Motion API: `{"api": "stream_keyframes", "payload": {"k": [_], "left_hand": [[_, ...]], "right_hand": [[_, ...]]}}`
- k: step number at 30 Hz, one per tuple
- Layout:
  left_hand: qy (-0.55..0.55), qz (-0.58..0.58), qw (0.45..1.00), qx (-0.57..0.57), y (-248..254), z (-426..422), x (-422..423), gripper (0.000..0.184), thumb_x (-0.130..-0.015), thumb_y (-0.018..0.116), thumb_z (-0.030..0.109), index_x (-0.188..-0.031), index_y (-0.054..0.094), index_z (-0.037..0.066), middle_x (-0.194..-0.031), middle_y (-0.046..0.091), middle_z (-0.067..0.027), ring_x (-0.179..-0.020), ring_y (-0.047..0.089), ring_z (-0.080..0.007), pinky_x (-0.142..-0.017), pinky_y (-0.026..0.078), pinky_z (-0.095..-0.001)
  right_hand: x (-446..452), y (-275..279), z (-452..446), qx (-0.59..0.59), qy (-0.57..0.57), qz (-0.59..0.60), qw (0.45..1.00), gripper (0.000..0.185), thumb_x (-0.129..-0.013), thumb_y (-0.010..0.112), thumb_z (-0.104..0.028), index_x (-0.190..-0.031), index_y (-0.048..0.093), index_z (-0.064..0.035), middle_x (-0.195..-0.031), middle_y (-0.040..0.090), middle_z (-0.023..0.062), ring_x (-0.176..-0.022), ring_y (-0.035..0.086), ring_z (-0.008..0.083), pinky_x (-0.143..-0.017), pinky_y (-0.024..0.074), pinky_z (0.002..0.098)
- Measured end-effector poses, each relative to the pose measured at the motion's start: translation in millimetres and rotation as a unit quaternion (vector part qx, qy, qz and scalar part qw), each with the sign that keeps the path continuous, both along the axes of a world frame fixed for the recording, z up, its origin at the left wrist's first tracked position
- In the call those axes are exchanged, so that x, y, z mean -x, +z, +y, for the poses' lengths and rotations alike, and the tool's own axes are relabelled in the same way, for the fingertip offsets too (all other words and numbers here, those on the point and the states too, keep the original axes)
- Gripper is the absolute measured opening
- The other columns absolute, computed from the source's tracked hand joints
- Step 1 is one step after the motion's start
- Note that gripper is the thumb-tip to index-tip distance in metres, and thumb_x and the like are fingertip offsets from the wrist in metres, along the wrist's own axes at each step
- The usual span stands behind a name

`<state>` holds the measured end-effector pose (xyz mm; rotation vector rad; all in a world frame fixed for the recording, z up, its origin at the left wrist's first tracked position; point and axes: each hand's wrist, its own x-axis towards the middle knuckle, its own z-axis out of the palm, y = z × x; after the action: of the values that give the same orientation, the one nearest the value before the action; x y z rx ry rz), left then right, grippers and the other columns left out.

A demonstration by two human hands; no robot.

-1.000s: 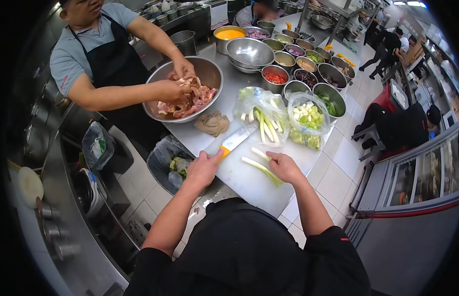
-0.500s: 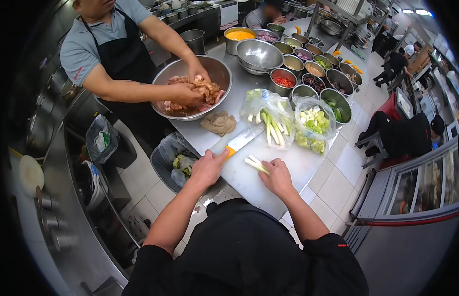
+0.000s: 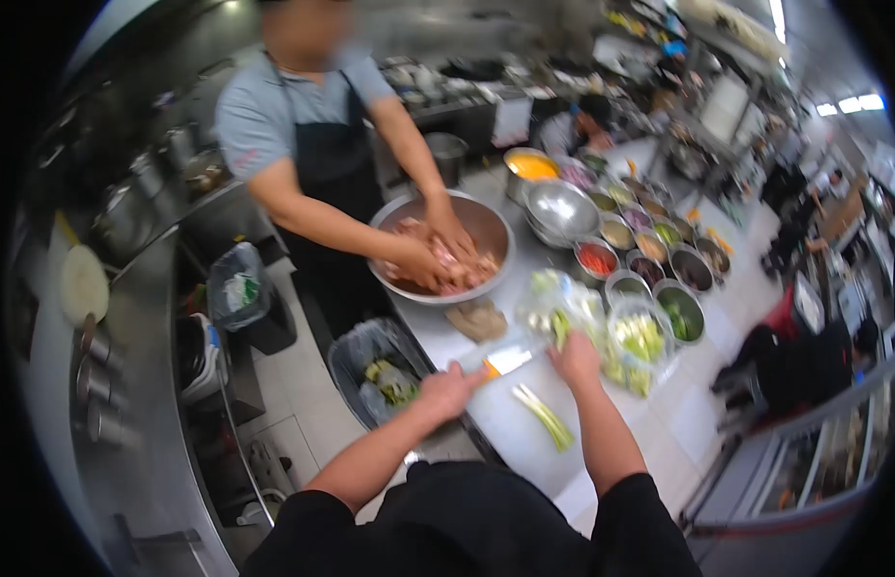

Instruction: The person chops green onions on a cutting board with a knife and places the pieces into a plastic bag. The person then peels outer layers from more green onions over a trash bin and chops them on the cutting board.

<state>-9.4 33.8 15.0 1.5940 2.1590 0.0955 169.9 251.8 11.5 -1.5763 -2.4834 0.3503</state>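
My left hand point(image 3: 452, 389) is closed round the orange handle of a kitchen knife point(image 3: 512, 359), whose blade lies low over the white cutting board point(image 3: 500, 415) and points right. Beyond the blade, my right hand point(image 3: 575, 361) is at the clear plastic bag point(image 3: 574, 296), its blurred fingers closed on green spring onion stalks point(image 3: 561, 327) at the bag's near edge. Several cut spring onions point(image 3: 543, 416) lie loose on the board between my forearms, white ends away from me. To the right stands a bag of chopped pale green vegetable point(image 3: 640, 341).
Across the table, a co-worker's hands point(image 3: 433, 255) are in raw meat in a large steel bowl point(image 3: 500, 252). A crumpled cloth point(image 3: 477, 320) lies near it. Several steel tins point(image 3: 596, 260) of ingredients stand at the back right. A lined bin point(image 3: 346, 351) is at the table's left edge.
My right hand has let go of the spring onions on the board and moved forward to those at the bag. My left hand keeps the knife. The camera view has tilted up.
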Motion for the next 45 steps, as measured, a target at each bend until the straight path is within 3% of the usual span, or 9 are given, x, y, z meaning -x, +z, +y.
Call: {"api": "stream_keyframes", "payload": {"k": [9, 15, 18, 21, 26, 31, 35, 38, 45], "left_hand": [[0.016, -0.040, 0.999, -0.023, 6, 0, 2, 0.042, -0.107, 0.035, 0.037, -0.149, 0.043, 0.039, -0.121, 0.053, -0.0230, -0.107, 0.063, -0.0422, -0.089, 0.052, -0.0470], [0.009, -0.051, 0.999, -0.011, 13, -4, 0, 0.043, -0.107, 0.035, 0.035, -0.150, 0.042, 0.040, -0.122, 0.053, -0.0228, -0.108, 0.062, -0.0429, -0.091, 0.051, -0.0475], [0.013, -0.038, 0.999, -0.016, 7, -3, 1, 0.045, -0.106, 0.037, 0.032, -0.150, 0.041, 0.042, -0.123, 0.052, -0.0225, -0.106, 0.063, -0.0422, -0.090, 0.052, -0.0473], [0.011, -0.028, 0.999, -0.021, -3, -2, -3, 0.050, -0.104, 0.040, 0.025, -0.151, 0.039, 0.042, -0.123, 0.053, -0.0219, -0.102, 0.065, -0.0406, -0.086, 0.054, -0.0468], [0.011, -0.041, 0.999, 0.007, 6, -1, -1, 0.051, -0.103, 0.044, 0.026, -0.151, 0.038, 0.043, -0.122, 0.051, -0.0206, -0.105, 0.063, -0.0405, -0.088, 0.052, -0.0455], [0.001, -0.035, 0.999, -0.015, 4, -4, 0, 0.055, -0.101, 0.045, 0.023, -0.152, 0.037, 0.042, -0.120, 0.051, -0.0211, -0.102, 0.064, -0.0395, -0.086, 0.053, -0.0444], [-0.002, -0.039, 0.999, -0.021, 6, -5, 0, 0.056, -0.101, 0.045, 0.022, -0.153, 0.036, 0.041, -0.121, 0.052, -0.0219, -0.102, 0.064, -0.0401, -0.085, 0.053, -0.0447], [0.010, -0.046, 0.999, -0.013, 11, -3, -2, 0.054, -0.104, 0.036, 0.022, -0.154, 0.034, 0.040, -0.125, 0.051, -0.0246, -0.105, 0.065, -0.0426, -0.088, 0.054, -0.0475], [0.004, -0.052, 0.997, 0.058, 7, 11, 4, 0.079, -0.092, 0.049, 0.002, -0.157, 0.028, 0.042, -0.134, 0.048, -0.0284, -0.112, 0.064, -0.0427, -0.091, 0.054, -0.0464]], "right_hand": [[-12, 46, 6, 0.062, 0.075, -0.044, 0.994, 0.035, -0.085, 0.063, -0.029, -0.100, 0.071, 0.0019, -0.088, 0.072, 0.0240, -0.089, 0.070, 0.0403, -0.084, 0.0548, 0.0483], [-85, 51, -35, 0.178, 0.101, 0.155, 0.967, 0.033, -0.088, 0.059, -0.019, -0.111, 0.069, 0.0021, -0.098, 0.071, 0.0273, -0.094, 0.068, 0.0431, -0.088, 0.0526, 0.0492], [-129, 80, -45, -0.024, 0.192, 0.073, 0.978, 0.021, -0.089, 0.061, -0.016, -0.098, 0.070, -0.0004, -0.085, 0.072, 0.0201, -0.081, 0.069, 0.0389, -0.075, 0.0551, 0.0473], [-139, 99, -44, -0.045, 0.142, -0.075, 0.986, 0.020, -0.086, 0.066, -0.022, -0.091, 0.072, -0.0035, -0.086, 0.072, 0.0186, -0.083, 0.070, 0.0381, -0.075, 0.0561, 0.0474], [-90, 79, -36, 0.064, 0.257, -0.316, 0.911, 0.030, -0.078, 0.074, -0.037, -0.087, 0.074, -0.0089, -0.090, 0.073, 0.0162, -0.088, 0.071, 0.0363, -0.078, 0.0566, 0.0478], [-33, 21, -40, 0.086, 0.135, -0.120, 0.980, 0.058, -0.079, 0.075, -0.056, -0.108, 0.073, -0.0056, -0.098, 0.071, 0.0210, -0.095, 0.070, 0.0374, -0.085, 0.0561, 0.0470], [-49, -1, -74, 0.050, 0.164, -0.040, 0.984, 0.078, -0.078, 0.077, -0.056, -0.133, 0.056, -0.0035, -0.120, 0.054, 0.0227, -0.112, 0.056, 0.0422, -0.086, 0.0515, 0.0511], [-64, -20, -98, 0.003, 0.217, -0.010, 0.976, 0.077, -0.077, 0.080, -0.049, -0.132, 0.054, -0.0027, -0.114, 0.056, 0.0212, -0.105, 0.056, 0.0404, -0.083, 0.0503, 0.0501], [-56, -10, -87, -0.074, 0.205, 0.159, 0.963, 0.047, -0.082, 0.079, -0.031, -0.115, 0.066, -0.0001, -0.105, 0.063, 0.0209, -0.102, 0.060, 0.0379, -0.088, 0.0501, 0.0480]]}}
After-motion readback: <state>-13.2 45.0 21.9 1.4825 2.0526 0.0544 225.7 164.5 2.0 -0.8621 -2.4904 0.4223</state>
